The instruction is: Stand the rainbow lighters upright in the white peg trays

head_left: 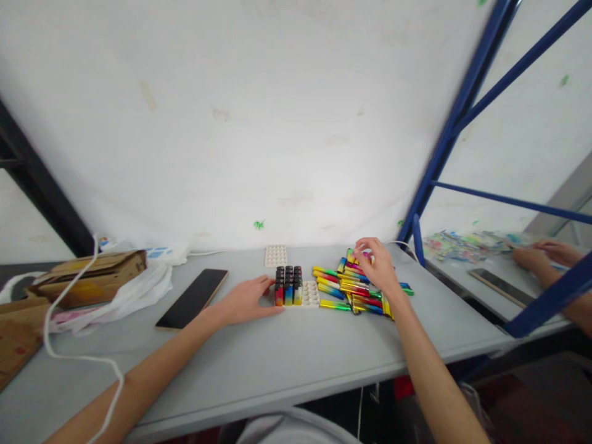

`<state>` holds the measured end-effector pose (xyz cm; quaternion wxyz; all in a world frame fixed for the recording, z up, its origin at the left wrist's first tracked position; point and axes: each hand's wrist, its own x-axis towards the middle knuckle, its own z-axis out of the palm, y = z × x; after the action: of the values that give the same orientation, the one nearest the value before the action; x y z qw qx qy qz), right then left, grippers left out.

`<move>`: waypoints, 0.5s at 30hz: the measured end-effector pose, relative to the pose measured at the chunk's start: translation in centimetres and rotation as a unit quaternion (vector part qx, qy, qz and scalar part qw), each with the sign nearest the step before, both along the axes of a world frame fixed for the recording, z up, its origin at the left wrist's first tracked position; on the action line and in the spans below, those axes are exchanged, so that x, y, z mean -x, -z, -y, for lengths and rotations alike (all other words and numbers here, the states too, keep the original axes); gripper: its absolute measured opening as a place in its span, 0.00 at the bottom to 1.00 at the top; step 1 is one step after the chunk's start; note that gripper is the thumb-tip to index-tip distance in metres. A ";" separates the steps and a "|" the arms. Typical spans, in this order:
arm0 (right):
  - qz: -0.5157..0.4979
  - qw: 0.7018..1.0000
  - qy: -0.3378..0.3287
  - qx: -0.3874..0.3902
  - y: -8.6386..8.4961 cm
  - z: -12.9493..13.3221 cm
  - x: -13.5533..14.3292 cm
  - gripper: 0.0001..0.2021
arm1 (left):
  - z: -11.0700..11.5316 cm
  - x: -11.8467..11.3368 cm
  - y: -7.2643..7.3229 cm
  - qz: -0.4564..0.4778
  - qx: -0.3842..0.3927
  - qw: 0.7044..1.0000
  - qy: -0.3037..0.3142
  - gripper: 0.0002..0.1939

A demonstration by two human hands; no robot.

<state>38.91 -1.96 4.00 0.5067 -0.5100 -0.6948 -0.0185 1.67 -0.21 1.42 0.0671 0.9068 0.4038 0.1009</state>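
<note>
A white gridded tray (311, 295) lies on the table, its left part filled with upright lighters (288, 287) that have black tops and coloured bodies. My left hand (252, 299) lies at the tray's left end, thumb and fingers apart around the end row. To the right is a loose pile of shiny multicoloured lighters (330, 288), lying in many directions. My right hand (375, 262) is over the back of this pile, fingers curled and pinched on what looks like a lighter, mostly hidden by the fingers.
Another white tray (276, 255) lies near the wall. A dark phone (193, 299) is left of my left hand. Farther left are cardboard boxes (92, 277), a plastic bag (124, 299) and a white cable (83, 357). A blue metal frame (435, 160) stands right; beyond it are another person's hands (539, 256).
</note>
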 end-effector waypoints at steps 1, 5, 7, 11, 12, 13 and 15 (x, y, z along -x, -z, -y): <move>-0.009 1.000 0.017 0.010 0.3 -0.2 -0.4 0.13 | 0.0 0.0 0.0 0.002 0.000 1.000 0.000 0.30; 0.072 0.990 0.082 0.085 1.8 -1.1 -1.8 0.16 | 0.0 0.0 0.0 0.001 0.005 1.000 0.003 0.30; 0.146 0.970 0.112 0.159 2.5 -1.4 -2.2 0.12 | 0.1 0.0 -0.1 -0.001 0.009 1.000 0.001 0.29; 0.208 0.923 0.162 0.280 3.4 -1.6 -2.2 0.10 | 0.1 -0.1 -0.3 -0.001 0.013 1.000 -0.002 0.29; 0.216 0.917 0.169 0.290 3.5 -1.5 -2.1 0.10 | 0.1 -0.1 -0.3 -0.001 0.013 1.000 -0.001 0.29; 0.222 0.912 0.175 0.296 3.6 -1.5 -2.0 0.11 | 0.1 -0.1 -0.3 -0.001 0.013 1.000 0.000 0.30; 0.229 0.906 0.183 0.304 3.6 -1.5 -1.8 0.12 | 0.1 -0.1 -0.2 0.002 0.011 1.000 0.003 0.30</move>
<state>40.68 -0.51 0.36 0.1416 -0.7393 -0.6582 -0.0147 1.75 -0.30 1.63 0.0782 0.9069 0.4022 0.0979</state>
